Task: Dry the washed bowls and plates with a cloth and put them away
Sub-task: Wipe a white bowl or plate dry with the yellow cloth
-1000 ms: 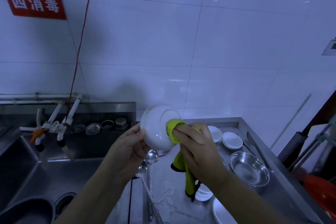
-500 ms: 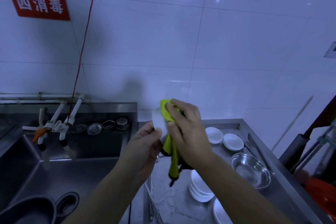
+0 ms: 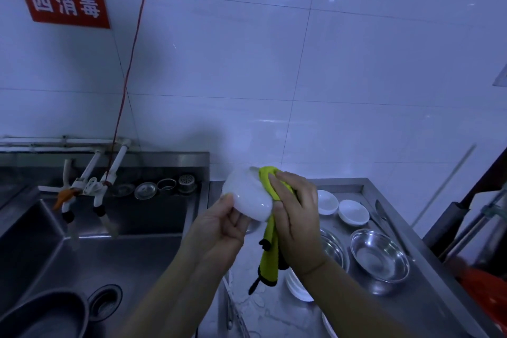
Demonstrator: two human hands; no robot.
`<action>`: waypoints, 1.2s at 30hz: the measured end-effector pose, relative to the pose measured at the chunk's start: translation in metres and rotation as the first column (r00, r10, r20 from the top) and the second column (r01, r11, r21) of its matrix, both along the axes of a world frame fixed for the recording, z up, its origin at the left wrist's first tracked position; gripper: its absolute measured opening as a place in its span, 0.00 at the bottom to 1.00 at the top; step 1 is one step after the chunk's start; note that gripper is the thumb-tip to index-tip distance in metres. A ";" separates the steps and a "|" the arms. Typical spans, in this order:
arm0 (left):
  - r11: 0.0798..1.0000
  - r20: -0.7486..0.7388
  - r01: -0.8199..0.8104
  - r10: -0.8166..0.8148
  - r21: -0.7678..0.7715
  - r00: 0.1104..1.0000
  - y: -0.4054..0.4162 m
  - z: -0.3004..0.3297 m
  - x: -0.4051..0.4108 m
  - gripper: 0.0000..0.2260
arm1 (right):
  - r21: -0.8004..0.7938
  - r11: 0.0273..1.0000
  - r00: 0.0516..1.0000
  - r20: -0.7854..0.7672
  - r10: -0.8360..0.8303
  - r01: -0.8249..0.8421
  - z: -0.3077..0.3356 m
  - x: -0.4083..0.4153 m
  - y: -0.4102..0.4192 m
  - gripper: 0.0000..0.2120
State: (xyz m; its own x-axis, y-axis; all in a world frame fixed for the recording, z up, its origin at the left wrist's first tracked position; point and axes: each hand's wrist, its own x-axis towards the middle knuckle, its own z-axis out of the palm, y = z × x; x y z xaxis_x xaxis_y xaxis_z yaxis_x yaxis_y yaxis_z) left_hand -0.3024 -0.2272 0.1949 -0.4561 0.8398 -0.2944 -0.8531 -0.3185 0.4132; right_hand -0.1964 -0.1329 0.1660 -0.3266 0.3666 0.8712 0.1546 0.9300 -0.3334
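The left hand point(image 3: 219, 230) grips a small white ceramic bowl point(image 3: 248, 195) by its rim, lifted above the wet stainless steel counter point(image 3: 428, 291) beside the steel sink point(image 3: 82, 252). The right hand point(image 3: 295, 214) clasps a yellow-green cloth with black trim point(image 3: 269, 252), pressing it against the bowl's edge while the rest hangs down

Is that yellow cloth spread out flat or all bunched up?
Bunched up. The yellow cloth is gathered in the right hand, pressed against the white bowl that the left hand holds, and its loose end dangles below.
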 end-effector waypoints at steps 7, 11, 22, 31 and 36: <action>0.999 0.081 0.023 -0.024 0.023 0.996 0.001 -0.007 0.002 0.10 | 0.274 0.958 0.995 0.037 -0.095 0.081 -0.004 -0.014 -0.020 0.11; 0.994 0.084 0.077 -0.084 0.080 0.993 -0.006 -0.010 0.001 0.11 | 0.204 0.979 1.000 0.017 -0.003 -0.001 -0.015 -0.002 -0.012 0.16; 0.995 -0.643 0.104 -0.087 -0.012 0.761 -0.027 -0.018 -0.009 0.09 | -0.490 0.819 0.954 -0.170 0.247 -0.299 0.014 0.007 -0.002 0.18; 0.968 -0.683 -0.251 -0.180 0.005 -0.708 -0.036 -0.001 -0.011 0.04 | -0.041 0.939 0.721 0.629 0.291 -0.342 0.040 0.025 0.010 0.19; 0.990 -0.415 -0.143 -0.123 0.018 -0.901 -0.044 -0.004 -0.002 0.10 | 0.165 0.908 0.646 0.751 0.137 -0.385 0.025 0.037 0.007 0.13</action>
State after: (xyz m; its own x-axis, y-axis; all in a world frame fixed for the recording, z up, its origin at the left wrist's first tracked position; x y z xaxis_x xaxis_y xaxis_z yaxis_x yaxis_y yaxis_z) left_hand -0.3049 -0.2716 0.1913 0.1707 0.8648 0.4721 0.9834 -0.1792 -0.0273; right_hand -0.1591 -0.1261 0.1909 -0.9266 -0.0564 0.3717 -0.0379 0.9977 0.0569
